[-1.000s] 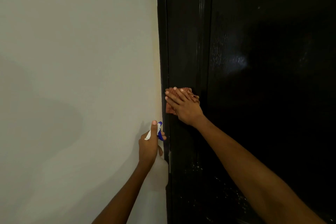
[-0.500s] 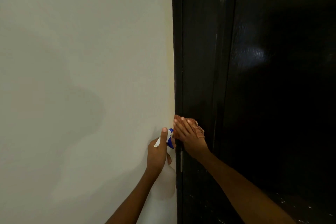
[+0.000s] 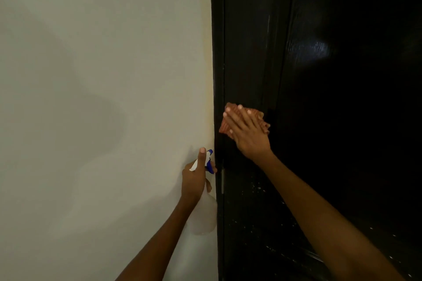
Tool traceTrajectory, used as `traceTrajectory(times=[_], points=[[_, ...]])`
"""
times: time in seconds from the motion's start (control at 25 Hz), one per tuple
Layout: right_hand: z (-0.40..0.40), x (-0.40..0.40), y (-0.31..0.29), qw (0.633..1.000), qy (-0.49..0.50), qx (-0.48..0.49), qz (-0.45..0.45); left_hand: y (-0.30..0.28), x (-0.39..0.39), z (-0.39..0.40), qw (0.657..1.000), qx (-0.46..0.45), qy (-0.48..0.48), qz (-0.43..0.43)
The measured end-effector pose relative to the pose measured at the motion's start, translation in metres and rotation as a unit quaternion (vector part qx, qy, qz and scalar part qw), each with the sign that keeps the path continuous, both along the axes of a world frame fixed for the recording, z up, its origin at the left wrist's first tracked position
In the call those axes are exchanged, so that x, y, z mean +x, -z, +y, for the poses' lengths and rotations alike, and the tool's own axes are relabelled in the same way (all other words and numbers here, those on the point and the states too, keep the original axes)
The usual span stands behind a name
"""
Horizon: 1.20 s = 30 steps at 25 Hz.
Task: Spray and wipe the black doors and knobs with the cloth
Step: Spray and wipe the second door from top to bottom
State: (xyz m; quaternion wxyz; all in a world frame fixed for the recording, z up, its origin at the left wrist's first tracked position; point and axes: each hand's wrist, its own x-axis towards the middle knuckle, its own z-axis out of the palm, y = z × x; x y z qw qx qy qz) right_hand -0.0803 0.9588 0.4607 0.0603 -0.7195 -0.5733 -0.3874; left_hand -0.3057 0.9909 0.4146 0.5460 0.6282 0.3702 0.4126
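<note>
Right hand [image 3: 247, 134], flat on cloth [image 3: 225, 126], has moved back up the door [image 3: 342, 121]: wiping continues. Left hand [image 3: 194, 178] grips sprayer [image 3: 204, 214], idle.

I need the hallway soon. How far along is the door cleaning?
Spraying looks done here: droplets speckle the lower black door. In hand: the right hand presses the cloth flat near the door's left edge; the left hand holds the spray bottle. Left: the speckled lower part. No knob shows.
</note>
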Motion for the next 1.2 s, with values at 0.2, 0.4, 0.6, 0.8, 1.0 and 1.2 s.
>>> traceTrajectory(times=[0.2, 0.4, 0.6, 0.8, 1.0, 1.2], points=[[-0.009, 0.007, -0.022, 0.997, 0.004, 0.082, -0.013, 0.022, 0.005, -0.010, 0.999, -0.047, -0.010, 0.013], [-0.024, 0.009, 0.088, 0.997, 0.006, -0.082, 0.012, 0.048, 0.011, -0.025, 0.998, -0.056, -0.022, 0.008], [-0.057, -0.003, 0.194, 0.945, 0.047, -0.322, 0.002, 0.084, 0.015, -0.033, 0.998, -0.051, -0.019, 0.041], [-0.056, 0.018, 0.181, 0.959, -0.003, -0.275, 0.074, 0.102, 0.025, -0.033, 0.998, -0.053, -0.007, 0.039], [-0.045, 0.022, 0.096, 1.000, -0.003, -0.013, -0.022, 0.103, 0.040, -0.030, 0.999, -0.035, 0.006, 0.016], [-0.048, 0.024, 0.128, 0.995, 0.013, 0.079, -0.053, 0.133, 0.050, -0.022, 0.999, -0.038, 0.005, 0.003]])
